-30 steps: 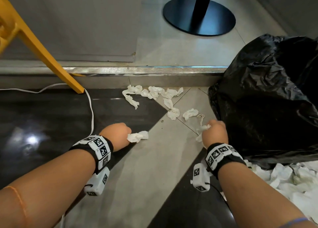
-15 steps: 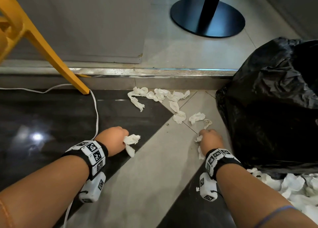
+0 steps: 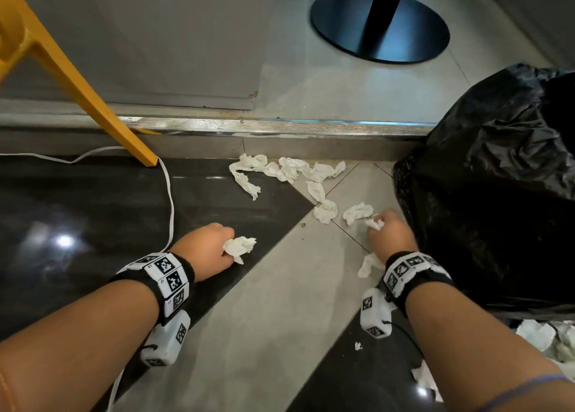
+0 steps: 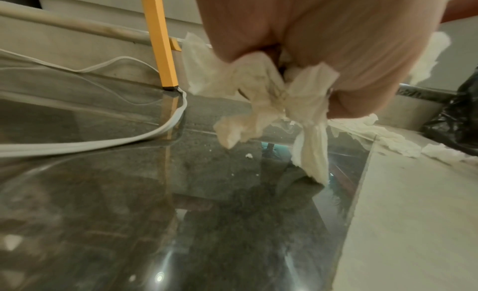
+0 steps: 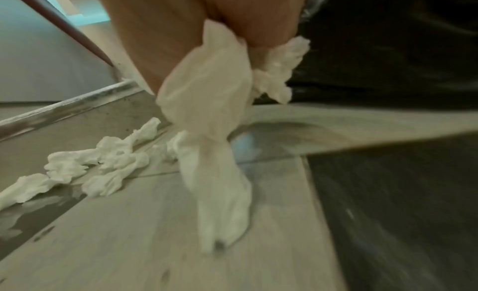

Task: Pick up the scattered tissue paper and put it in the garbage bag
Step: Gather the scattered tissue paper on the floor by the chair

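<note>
Both fists are curled tight: left hand (image 3: 208, 250) grips a tissue wad (image 3: 239, 246), right hand (image 3: 389, 236) clutches tissue strips (image 5: 207, 111). The garbage bag (image 3: 497, 194) sits just beside the right hand; loose tissues (image 3: 289, 172) line the step edge (image 3: 280, 125) ahead

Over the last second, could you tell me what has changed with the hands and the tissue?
The right hand moved forward toward the loose tissue pieces, still gripping its tissue strip. The left hand kept its crumpled tissue wad and barely shifted. Nothing was let go. The garbage bag, tissue by the step and white cable stayed put.
</note>
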